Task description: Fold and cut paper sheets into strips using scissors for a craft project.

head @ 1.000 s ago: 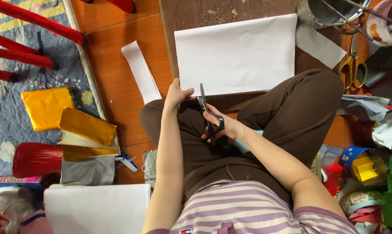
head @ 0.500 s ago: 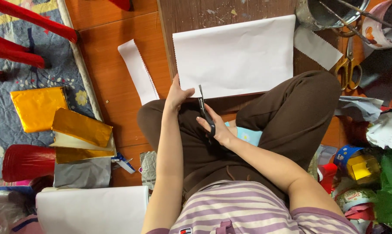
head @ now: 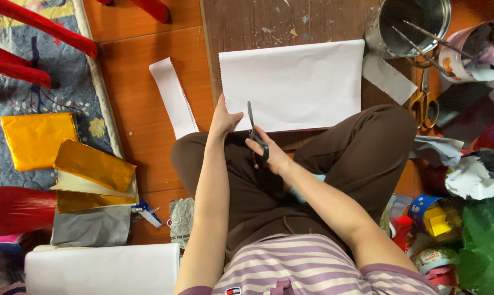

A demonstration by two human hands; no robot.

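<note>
Cutting is the step in hand: the scissors (head: 256, 136) are held tight in the right hand (head: 271, 155), blades at the near edge of the white paper (head: 296, 82) (on the wooden board (head: 247, 22)), pinned by the left hand (head: 223, 117). A steady, straight snip seems needed.

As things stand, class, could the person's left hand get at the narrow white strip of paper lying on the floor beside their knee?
Probably yes. The left hand rests on the near edge of the white sheet, holding nothing, and the strip lies just to its left on bare floor with nothing between them. The right hand holds the scissors.
</note>
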